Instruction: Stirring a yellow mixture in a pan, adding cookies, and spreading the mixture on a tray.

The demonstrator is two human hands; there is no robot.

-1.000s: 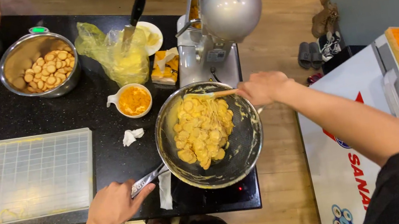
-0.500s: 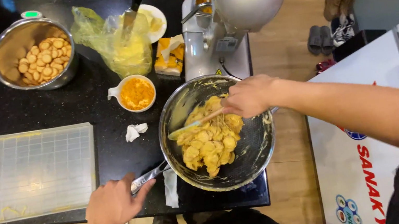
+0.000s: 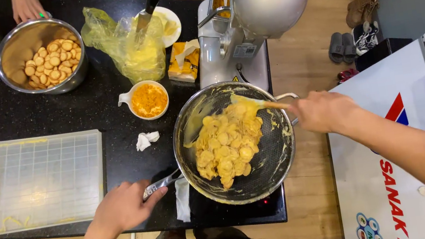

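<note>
Setting: black speckled countertop (image 3: 111,118) over a wooden floor, seen from above; a white appliance with an orange-topped lid stands at the right edge.
Left hand (image 3: 124,205): fingers closed round the metal handle (image 3: 161,183) of the pan, steadying it at the counter's near edge.
Right hand (image 3: 323,111): fingers wrapped round the wooden handle of a spatula (image 3: 255,104), whose yellow-coated blade rests on the far side of the food.
Pan (image 3: 279,154): dark, round, on a cooktop at the counter's near right corner; it holds round pieces (image 3: 227,145) coated in thick yellow sauce, heaped toward the middle and left.
Change: half a second ago the right hand was over the pan's centre with the spatula angled down into the pieces; now the hand lies outside the right rim and the blade sits at the far edge. The left hand has kept its hold on the handle.
Reading of change: the stroke appears to have swept through the heap, and the pieces look evenly coated, so the mixing seems well advanced.
Nearby: small white cup of orange paste (image 3: 149,100) just left of the pan; crumpled tissue (image 3: 145,140); clear gridded tray (image 3: 42,179) well to the left; steel bowl of uncoated round biscuits (image 3: 40,55) at the far side; silver machine (image 3: 257,6) behind the pan.
Other person: a hand (image 3: 27,6) touches the biscuit bowl's far rim.
</note>
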